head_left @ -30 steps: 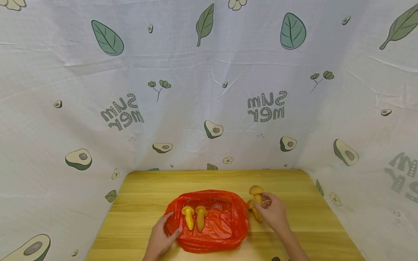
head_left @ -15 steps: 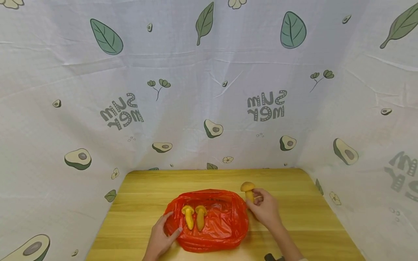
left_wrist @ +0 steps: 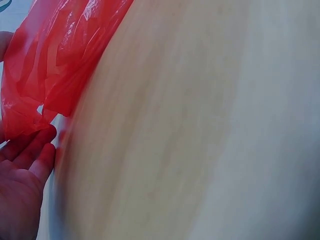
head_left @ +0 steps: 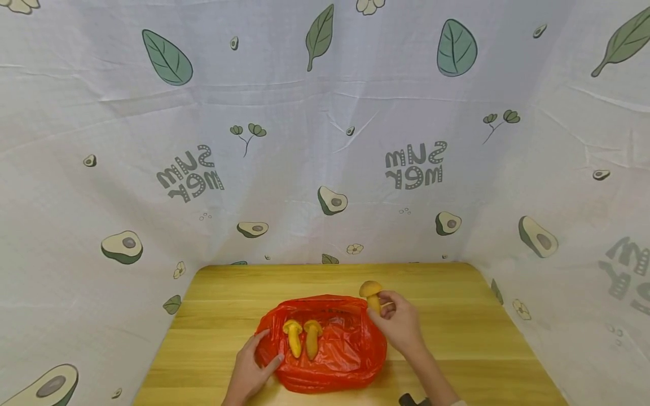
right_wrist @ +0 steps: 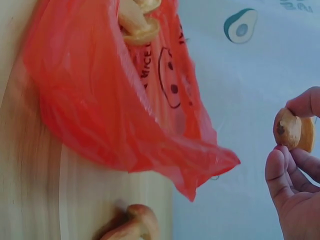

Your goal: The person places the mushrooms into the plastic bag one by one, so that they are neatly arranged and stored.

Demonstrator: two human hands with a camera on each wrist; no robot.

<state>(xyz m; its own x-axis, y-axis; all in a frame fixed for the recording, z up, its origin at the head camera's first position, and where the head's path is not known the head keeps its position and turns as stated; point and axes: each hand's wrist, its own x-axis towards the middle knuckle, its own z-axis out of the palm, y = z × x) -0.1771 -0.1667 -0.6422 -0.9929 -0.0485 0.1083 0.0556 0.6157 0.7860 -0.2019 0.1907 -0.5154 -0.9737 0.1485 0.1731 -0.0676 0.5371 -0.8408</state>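
A red plastic bag (head_left: 342, 380) lies open on the wooden table, with two yellow-brown mushrooms (head_left: 293, 341) (head_left: 312, 341) side by side in its left half. Around the bag's left end curve the fingers and thumb of my left hand (head_left: 251, 363), holding it; in the left wrist view, fingertips meet the red plastic (left_wrist: 65, 60). My right hand (head_left: 403, 327) pinches another mushroom (head_left: 370, 290) by its stem, cap up, over the bag's back right rim. The right wrist view shows the stem end of this mushroom (right_wrist: 287, 127) between thumb and fingers.
One more mushroom (right_wrist: 142, 222) lies on the table beside the bag in the right wrist view; the head view hides it. Behind the wooden table (head_left: 228, 282) hangs a pale printed cloth (head_left: 284, 169), which also flanks both sides.
The right hand has moved left with its mushroom, from beside the bag to over its right rim. The left hand and the bag have stayed in place.
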